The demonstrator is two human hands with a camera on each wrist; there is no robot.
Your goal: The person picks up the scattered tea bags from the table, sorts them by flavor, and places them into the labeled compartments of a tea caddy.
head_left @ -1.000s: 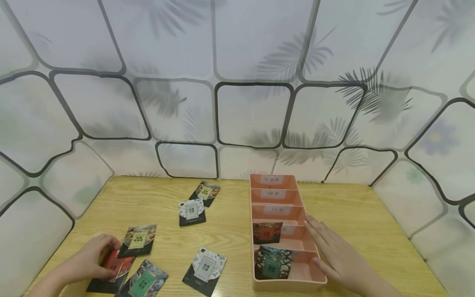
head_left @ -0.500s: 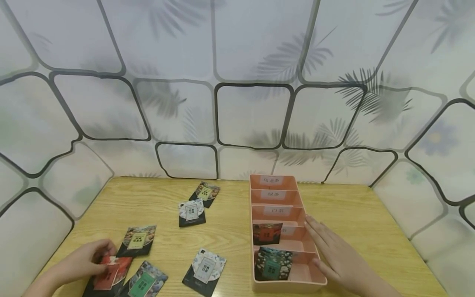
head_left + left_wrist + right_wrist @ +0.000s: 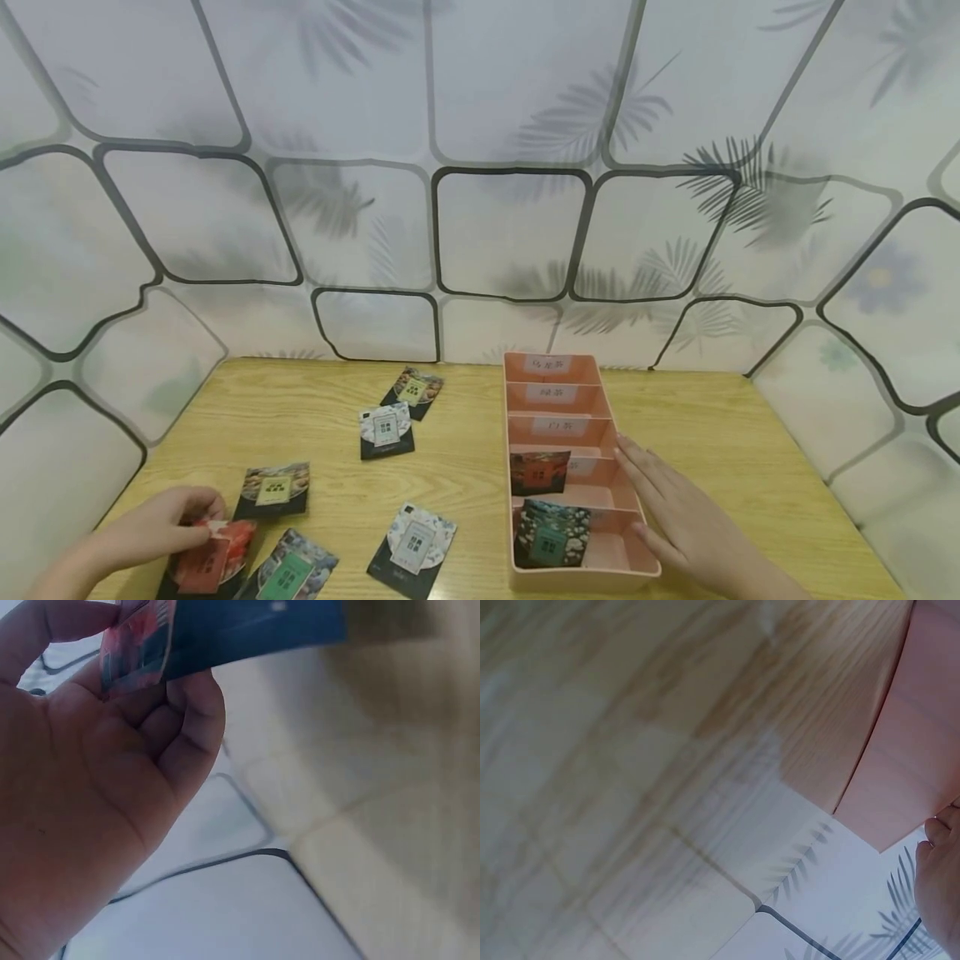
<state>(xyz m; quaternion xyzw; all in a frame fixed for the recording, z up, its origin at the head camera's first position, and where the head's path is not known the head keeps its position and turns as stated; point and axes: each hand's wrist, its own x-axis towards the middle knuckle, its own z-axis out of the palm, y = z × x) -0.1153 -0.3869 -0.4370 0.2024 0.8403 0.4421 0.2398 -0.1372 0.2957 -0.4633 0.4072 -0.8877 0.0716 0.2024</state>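
At the front left of the head view, my left hand (image 3: 153, 527) pinches a red and black tea sachet (image 3: 208, 560) by its upper edge. In the left wrist view the thumb and fingers hold the sachet (image 3: 255, 634), its dark lower part sticking out. My right hand (image 3: 686, 521) rests with extended fingers along the right side of a pink divided box (image 3: 585, 578). Inside the box, a dark sachet with a teal label (image 3: 551, 537) stands in the front compartment. A red sachet (image 3: 538, 472) leans in the compartment behind it.
Beside the left hand lie a yellow-label sachet (image 3: 273, 490) and a green-label sachet (image 3: 291, 571). A white-label sachet (image 3: 412, 546) lies left of the box. Farther back, another white-label sachet (image 3: 386, 429) overlaps a yellow-label one (image 3: 415, 392). A patterned curtain (image 3: 510, 233) borders the wooden table.
My left hand has drawn the red sachet slightly left and toward the front edge. The yellow-label sachet beside it has turned and shifted a little. The right hand stays on the box.
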